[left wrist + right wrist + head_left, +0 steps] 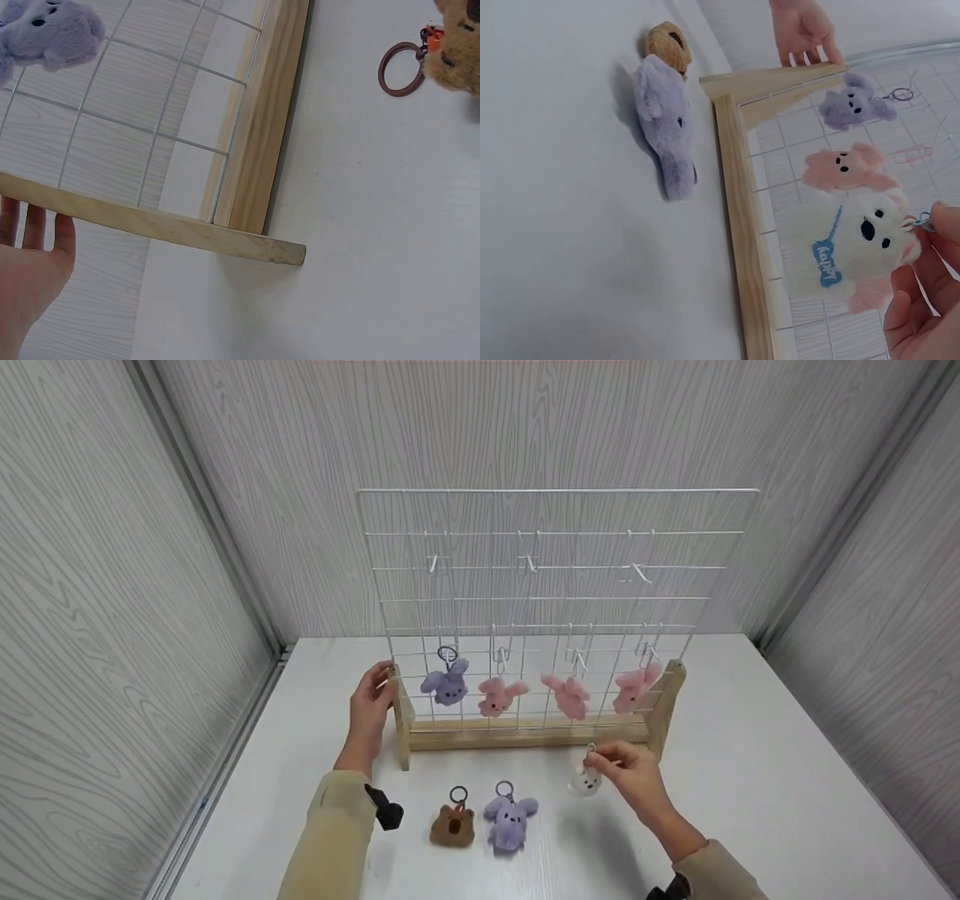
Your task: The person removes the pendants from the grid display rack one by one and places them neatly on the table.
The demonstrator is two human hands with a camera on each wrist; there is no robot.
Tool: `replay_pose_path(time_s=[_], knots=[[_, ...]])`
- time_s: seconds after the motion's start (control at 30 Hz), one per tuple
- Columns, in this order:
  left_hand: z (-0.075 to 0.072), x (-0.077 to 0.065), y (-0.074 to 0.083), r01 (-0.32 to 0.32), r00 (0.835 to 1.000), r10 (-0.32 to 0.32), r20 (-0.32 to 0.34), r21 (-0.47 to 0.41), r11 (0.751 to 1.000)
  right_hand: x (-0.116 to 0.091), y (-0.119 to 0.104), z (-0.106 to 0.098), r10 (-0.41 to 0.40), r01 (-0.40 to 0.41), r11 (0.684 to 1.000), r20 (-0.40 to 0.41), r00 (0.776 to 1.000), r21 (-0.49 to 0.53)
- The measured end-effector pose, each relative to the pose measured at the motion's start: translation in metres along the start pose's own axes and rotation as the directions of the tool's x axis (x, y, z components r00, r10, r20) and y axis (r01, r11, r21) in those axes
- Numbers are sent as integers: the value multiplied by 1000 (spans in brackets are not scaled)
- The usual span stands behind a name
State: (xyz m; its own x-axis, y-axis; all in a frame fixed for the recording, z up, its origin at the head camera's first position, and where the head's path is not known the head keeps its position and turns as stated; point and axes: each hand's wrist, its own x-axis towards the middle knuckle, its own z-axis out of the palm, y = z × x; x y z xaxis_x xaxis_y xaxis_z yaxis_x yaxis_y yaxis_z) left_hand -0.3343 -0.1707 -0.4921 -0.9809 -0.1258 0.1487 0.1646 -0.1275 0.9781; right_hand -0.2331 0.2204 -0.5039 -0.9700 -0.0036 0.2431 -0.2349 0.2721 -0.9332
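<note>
My right hand (634,772) pinches the ring end of a white plush dog keychain (855,240), which hangs in front of the rack's lower right part. A blue bone-shaped tag shows on its front in the right wrist view. My left hand (371,701) holds the left wooden side (150,225) of a white wire grid rack (559,490); its thumb is hidden in the left wrist view. On the rack's lower row hang a purple plush keychain (448,688) and pink plush keychains, left (496,699), middle (571,699) and right (634,690).
A brown plush keychain (452,826) and a purple plush keychain (510,821) lie on the white table (787,780) in front of the rack. Bare hooks stick out on the upper row, such as the middle hook (530,563). Grey wood-grain panels surround the table.
</note>
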Motion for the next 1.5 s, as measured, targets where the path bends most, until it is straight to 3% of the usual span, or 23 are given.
replay_pose_path(time_s=[0.6,0.97,1.23,1.5], knots=[[1,1,-3,-1,1000,1,-9,17,1000,-22,14,24,168,-168,986,47,985,3],[1,0,-4,-1,1000,2,-15,20,1000,-41,-8,33,176,-173,984,121,977,-41],[1,1,-4,6,1000,-6,-20,10,1000,-42,27,37,202,-195,978,121,972,-67],[0,0,-3,-6,1000,6,-4,-3,1000,-42,41,40,186,-180,982,125,975,-64]])
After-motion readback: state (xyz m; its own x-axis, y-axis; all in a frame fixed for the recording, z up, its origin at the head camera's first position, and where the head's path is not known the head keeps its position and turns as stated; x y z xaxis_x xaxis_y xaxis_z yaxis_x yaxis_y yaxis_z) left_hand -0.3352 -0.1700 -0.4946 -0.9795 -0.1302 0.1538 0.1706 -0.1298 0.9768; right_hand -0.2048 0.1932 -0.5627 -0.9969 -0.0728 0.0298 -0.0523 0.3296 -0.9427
